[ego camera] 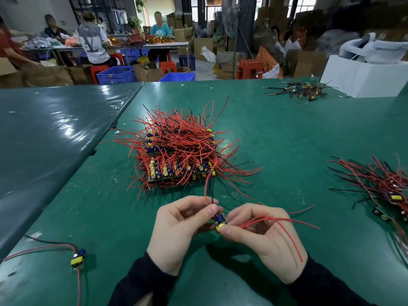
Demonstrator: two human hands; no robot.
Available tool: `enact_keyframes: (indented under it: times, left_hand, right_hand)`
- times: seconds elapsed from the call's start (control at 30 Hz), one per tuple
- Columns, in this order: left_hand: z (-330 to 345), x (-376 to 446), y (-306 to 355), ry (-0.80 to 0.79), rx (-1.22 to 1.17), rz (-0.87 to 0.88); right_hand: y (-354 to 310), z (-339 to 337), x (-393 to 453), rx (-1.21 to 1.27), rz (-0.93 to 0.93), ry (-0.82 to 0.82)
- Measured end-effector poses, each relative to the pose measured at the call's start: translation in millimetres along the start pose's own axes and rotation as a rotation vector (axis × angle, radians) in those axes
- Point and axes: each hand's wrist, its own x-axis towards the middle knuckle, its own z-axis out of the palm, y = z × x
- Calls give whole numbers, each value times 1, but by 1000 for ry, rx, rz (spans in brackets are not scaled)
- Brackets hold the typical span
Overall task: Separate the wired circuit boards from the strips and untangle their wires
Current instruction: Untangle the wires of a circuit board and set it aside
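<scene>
Above the green table (pixel 276 151), left hand (pixel 176 230) and right hand (pixel 262 237) both pinched closed on one small circuit board (pixel 220 220), its red wires (pixel 276 219) trailed right, tangled strip pile (pixel 178 153) lay behind.

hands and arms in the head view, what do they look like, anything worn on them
Both hands, left and right, are bare: no gloves, rings or watch visible. Each arm wears a plain long dark sleeve, left and right, ending at the wrist, with no visible markings.
</scene>
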Motion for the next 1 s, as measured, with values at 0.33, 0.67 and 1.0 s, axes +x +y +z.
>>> enact_keyframes:
  times: [0.33, 0.67, 1.0]
  left_hand:
    - [-2, 2, 5, 128, -4, 61]
    - [0, 0, 7, 196, 77, 144]
    - [8, -7, 5, -33, 112, 90]
  right_hand:
    - [6, -7, 0, -583, -545, -38]
    - [-7, -20, 5, 363, 10, -408]
    - [6, -2, 4, 55, 351, -442]
